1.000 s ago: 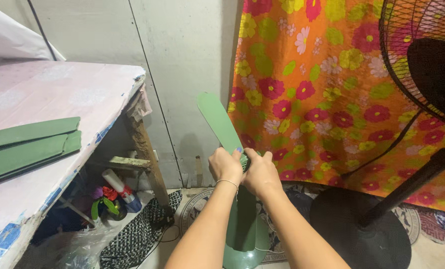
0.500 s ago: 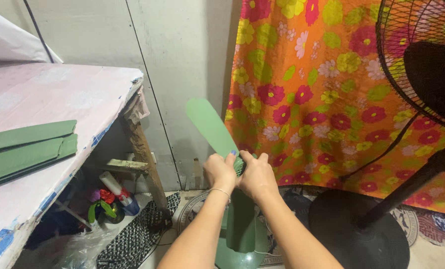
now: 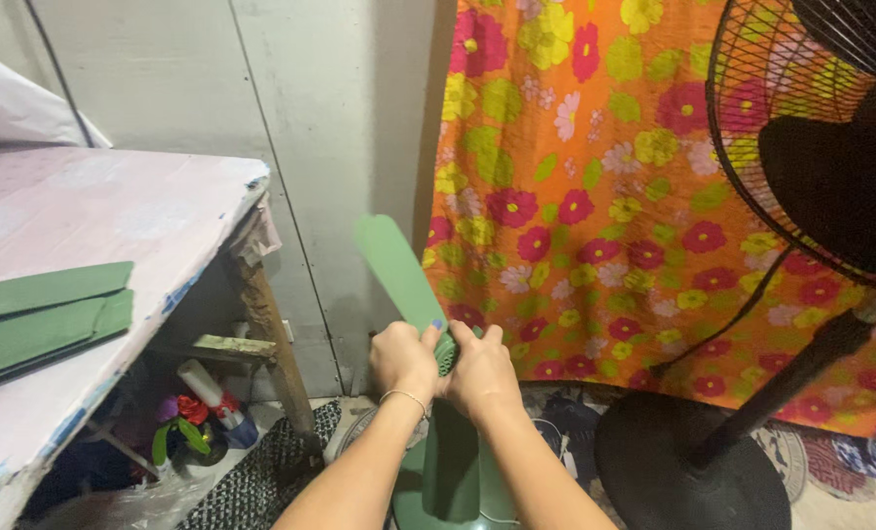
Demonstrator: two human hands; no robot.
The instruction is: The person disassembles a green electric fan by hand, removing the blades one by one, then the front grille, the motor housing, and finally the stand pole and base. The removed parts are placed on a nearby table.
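Observation:
My left hand [image 3: 400, 360] and my right hand [image 3: 482, 373] are clasped together around the ribbed green hub [image 3: 446, 355] of a green fan part. One long green blade [image 3: 397, 269] sticks up and to the left from between my hands. Another blade [image 3: 451, 461] hangs straight down below them, in front of a round green base [image 3: 502, 501] on the floor. A thin bracelet sits on my left wrist.
A black standing fan [image 3: 830, 167] with a wire cage and round base [image 3: 688, 466] stands at right. An orange flowered cloth [image 3: 595, 177] hangs behind. At left, a worn table [image 3: 114, 216] carries folded green pieces [image 3: 40, 319]; bottles and clutter [image 3: 197, 407] sit beneath it.
Both hands with the green fan part have shifted slightly left and down in view. The upper blade tilts about the same. The grip is unchanged.

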